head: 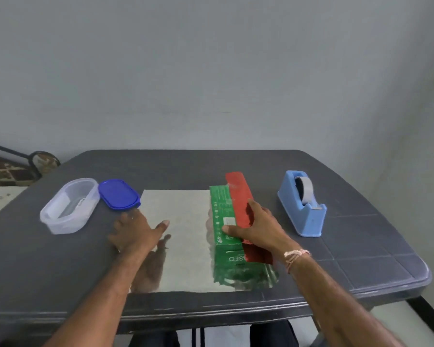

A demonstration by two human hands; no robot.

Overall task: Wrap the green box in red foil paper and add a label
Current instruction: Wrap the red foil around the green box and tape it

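We list: foil paper, mirror-glossy silver side up, red face matt where folded; green box, printed card; table, dark scuffed plastic; clear plastic container; glossy blue plastic lid; light-blue matt plastic tape dispenser.

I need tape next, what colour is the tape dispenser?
Light blue tape dispenser, seen in the head view.

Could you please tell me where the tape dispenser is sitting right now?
In the head view, the light blue tape dispenser stands on the right side of the dark table, just right of the green box that the right hand presses down.
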